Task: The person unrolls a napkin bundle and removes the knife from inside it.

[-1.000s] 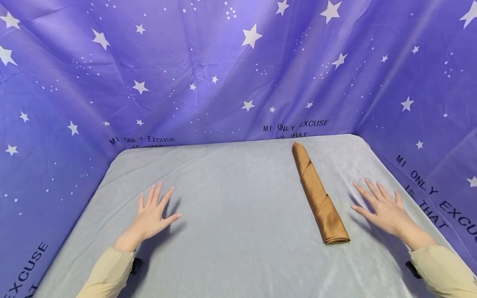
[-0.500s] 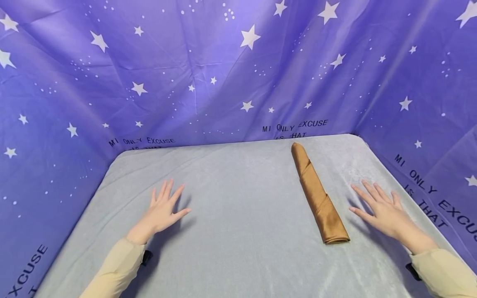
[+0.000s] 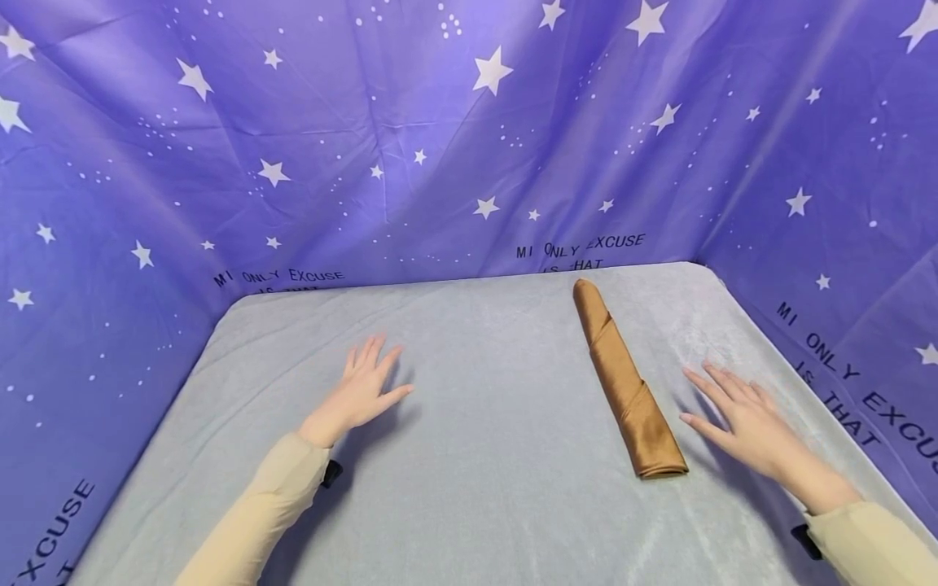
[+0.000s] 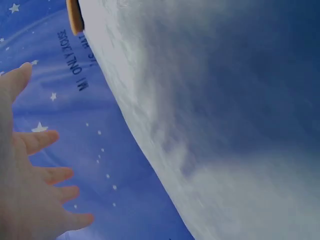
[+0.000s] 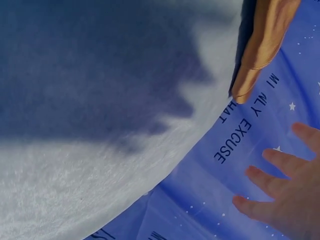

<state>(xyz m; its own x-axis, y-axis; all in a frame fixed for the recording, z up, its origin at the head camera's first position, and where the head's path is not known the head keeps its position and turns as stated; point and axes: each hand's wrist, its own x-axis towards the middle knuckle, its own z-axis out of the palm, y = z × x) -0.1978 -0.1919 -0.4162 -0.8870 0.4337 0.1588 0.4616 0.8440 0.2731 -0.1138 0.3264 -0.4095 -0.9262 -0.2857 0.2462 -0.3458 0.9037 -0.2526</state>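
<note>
A long rolled length of golden-brown satin cloth (image 3: 624,382) lies on the right half of the worktop (image 3: 469,472), covered in pale grey velvety fabric, reaching towards its far edge. Right hand (image 3: 758,431): just right of the roll, not touching; fingers extended, apart. Left hand (image 3: 357,395): well left of it, fingers likewise spread. Purple star-printed curtain (image 3: 330,106) behind.

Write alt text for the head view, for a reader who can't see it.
A long roll of shiny brown cloth lies on a grey-covered table between a person's two bare hands. The right hand is close beside it, the left hand farther off, both holding nothing. Purple drapes with white stars surround the table.
</note>
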